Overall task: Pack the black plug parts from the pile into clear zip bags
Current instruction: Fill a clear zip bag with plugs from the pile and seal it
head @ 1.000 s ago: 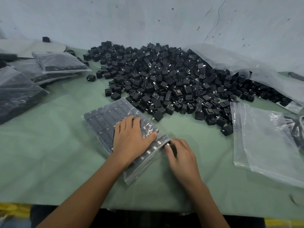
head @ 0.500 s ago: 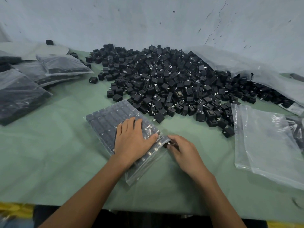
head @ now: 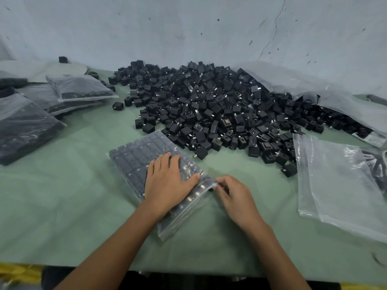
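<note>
Head view, one moment

- Zip bag (head: pixel 134 158) lies flat on the green table cover (head: pixel 62 201), near centre. The plug parts inside sit in tidy rows, one layer deep, as far as the film lets me see. Its zip strip runs along the near-right edge.
- Left hand (head: pixel 167 185): fingers straight and close together, thumb spread to the right, palm pressed flat on top of the bag.
- Right hand (head: pixel 236 199): fingers curled, thumb and forefinger pinching the zip strip at its far corner. There is a small dark spot under the fingertips; I cannot tell whether it is a plug.
- Pile of black plug parts (head: pixel 209 105) is beyond the bag, its nearest pieces just beside the bag's far corner. The large clear sack (head: pixel 314 91) drapes the pile's far-right end.
- Empty zip bags (head: pixel 339 185) are stacked to the right, and the filled bags (head: pixel 81 88) sit at far left.

Judgement: filling of this bag looks finished, and the step in hand is sealing it. Most of the pile remains, so the task overall is far from done.

Next move, as I read it: draw the pinch along the strip toward the near end, with both lips lined up. The flat palm should hold the rows down so none tips into the seal. The film is thin and slippery, so firm, even pressure is needed. After that the bag goes left with the others, and a fresh bag comes from the right
</note>
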